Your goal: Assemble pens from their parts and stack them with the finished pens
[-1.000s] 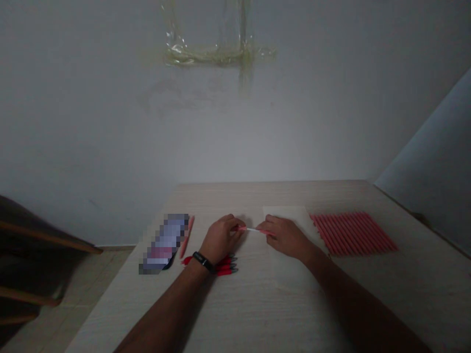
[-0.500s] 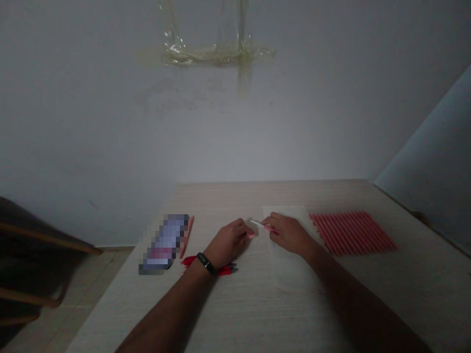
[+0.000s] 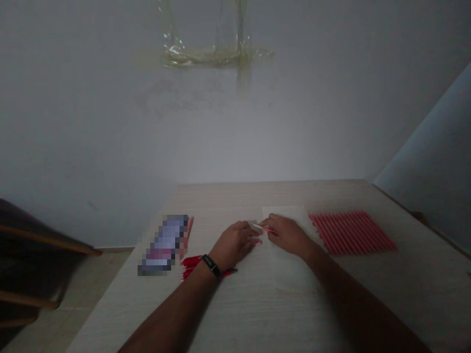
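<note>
In what seems parts-handling, calling next for a steady pinch, the right hand (image 3: pixel 287 235) holds a pen (image 3: pixel 269 229) over the left edge of the paper (image 3: pixel 289 269); the left hand (image 3: pixel 234 241), left of it, probably holds a blurred pink piece (image 3: pixel 259 242).

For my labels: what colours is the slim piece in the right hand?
The slim piece is red with a white end; the head view shows it best.

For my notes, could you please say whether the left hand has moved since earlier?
Yes, the left hand moved right, nearer the pale sheet.
</note>
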### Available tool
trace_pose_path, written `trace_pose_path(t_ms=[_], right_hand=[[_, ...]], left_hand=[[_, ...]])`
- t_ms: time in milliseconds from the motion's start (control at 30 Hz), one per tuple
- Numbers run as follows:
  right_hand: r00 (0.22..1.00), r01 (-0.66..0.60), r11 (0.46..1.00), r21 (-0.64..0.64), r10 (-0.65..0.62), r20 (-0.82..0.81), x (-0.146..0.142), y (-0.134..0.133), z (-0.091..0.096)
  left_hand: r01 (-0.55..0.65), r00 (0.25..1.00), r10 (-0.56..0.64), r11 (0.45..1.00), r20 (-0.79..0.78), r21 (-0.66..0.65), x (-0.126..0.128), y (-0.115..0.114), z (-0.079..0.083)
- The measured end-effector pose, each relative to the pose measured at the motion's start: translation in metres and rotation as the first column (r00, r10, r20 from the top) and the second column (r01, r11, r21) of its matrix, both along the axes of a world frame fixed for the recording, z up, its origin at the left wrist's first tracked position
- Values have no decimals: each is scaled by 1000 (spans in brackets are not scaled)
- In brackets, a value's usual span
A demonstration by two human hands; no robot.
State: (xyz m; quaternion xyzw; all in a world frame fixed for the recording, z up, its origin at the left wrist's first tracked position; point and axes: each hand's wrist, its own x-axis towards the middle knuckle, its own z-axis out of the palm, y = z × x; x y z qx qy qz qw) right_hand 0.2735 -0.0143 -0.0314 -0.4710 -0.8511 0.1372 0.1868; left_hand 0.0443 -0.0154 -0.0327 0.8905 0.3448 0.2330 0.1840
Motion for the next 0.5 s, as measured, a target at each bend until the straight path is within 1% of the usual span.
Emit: trace_pose_path(t_ms=[100, 167, 233, 333, 400, 500], right_hand=[[998, -70, 998, 10, 70, 11, -2, -2, 2], [993, -115, 993, 26, 115, 5, -5, -2, 2], [991, -131, 991, 42, 132, -16, -8, -2, 1], [992, -115, 992, 59, 118, -47, -10, -2, 0], [993, -101, 992, 73, 105, -51, -11, -1, 0], [992, -112, 989, 95, 117, -45, -12, -2, 1]], left_hand=[[-160, 987, 157, 984, 45, 73, -5, 2, 5], [-211, 977, 210, 972, 20, 108, -8, 4, 4], [-211, 976, 215, 973, -31, 97, -10, 6, 2], [-192, 976, 197, 980, -95, 58, -11, 7, 1], [-182, 977, 185, 983, -107, 33, -11, 6, 2], [-165, 980, 163, 986, -110, -3, -8, 4, 5]])
